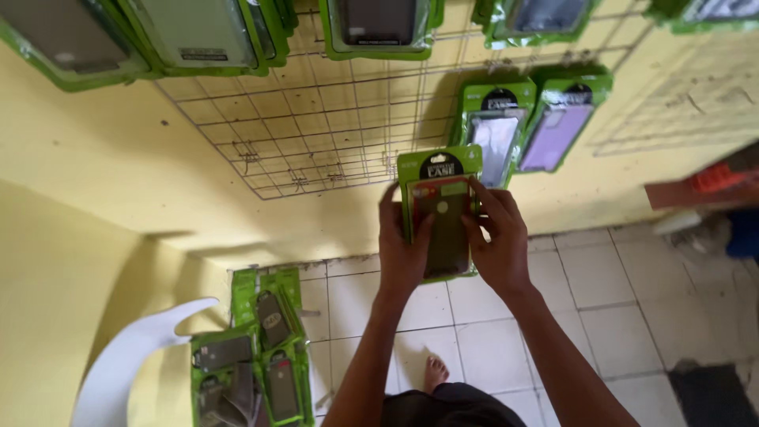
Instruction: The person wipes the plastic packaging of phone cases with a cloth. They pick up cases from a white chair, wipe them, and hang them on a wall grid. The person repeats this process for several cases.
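Holding a green-carded phone case pack (439, 212) up against the wire display grid (316, 134), the person grips it from both sides. The left hand (403, 253) wraps the pack's left edge, fingers behind and thumb lying across the dark case in front; the right hand (498, 241) clasps the right edge, its fingertips pressed on the card near the top. Both hands are closed on the pack, which sits upright with its black header just below the grid's lower right corner, probably so that its hang hole can meet a hook.

Just right of the grid's lower edge hang two more packs, one with a pale case (494, 134) and one with a lilac case (560, 126), tilted on their hooks. Above the grid's top run further green packs (379, 28). Well below the grid, on a surface beside a white plastic chair (130, 356), lies a loose heap of similar packs (249, 364). A bare foot (435, 372) rests on the white floor tiles (601, 300).
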